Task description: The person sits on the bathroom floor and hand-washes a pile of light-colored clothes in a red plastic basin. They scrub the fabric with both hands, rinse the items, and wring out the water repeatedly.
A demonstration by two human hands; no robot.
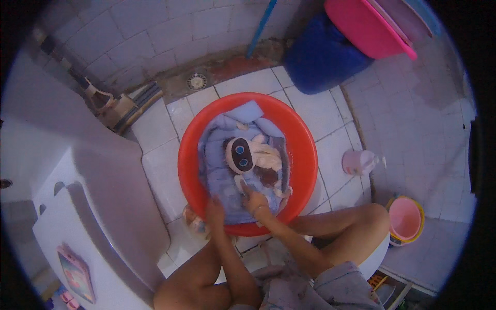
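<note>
A red plastic tub [306, 170] stands on the floor in front of me. In it lies a wet light-blue padded item, perhaps a backpack [219, 152], bearing a white plush figure [261, 154] with a dark face and two blue round eyes. My right hand [254, 202], a band at its wrist, is closed around a small white tool like a scrub brush [241, 184], just below the figure's face. My left hand [214, 211] is over the tub's near-left rim, smeared by motion, and its fingers cannot be made out.
A white bathtub-like fixture [103, 206] with a pink phone [76, 273] on it flanks my left. Right of the tub stand a pink pump bottle [359, 162] and a pink-and-yellow bucket [405, 219]. Behind are a blue barrel [323, 57], a pink basin [361, 26] and a floor drain [197, 81].
</note>
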